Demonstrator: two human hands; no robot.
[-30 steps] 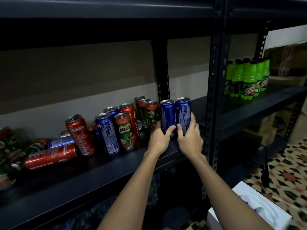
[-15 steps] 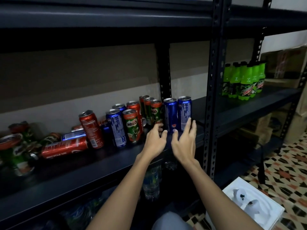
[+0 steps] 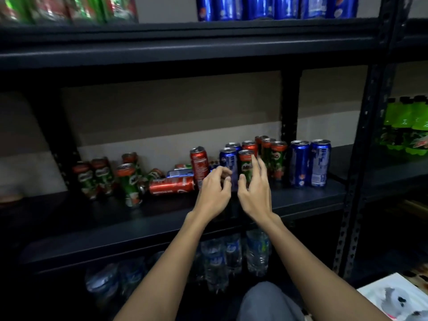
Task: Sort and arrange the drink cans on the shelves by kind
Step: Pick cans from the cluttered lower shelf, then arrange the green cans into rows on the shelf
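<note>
Reaching with spread, empty fingers, the left hand (image 3: 214,192) and right hand (image 3: 254,193) were held before a blue can (image 3: 229,166) and green Milo can (image 3: 246,167) mid-shelf (image 3: 301,198), where crowded neighbours could be toppled by a careless grasp.

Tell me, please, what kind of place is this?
Probably a shop stockroom or storage corner. Black metal shelving holds many drink cans of a few brands, water bottles sit on the shelf below, and green soda bottles fill the neighbouring unit.
</note>
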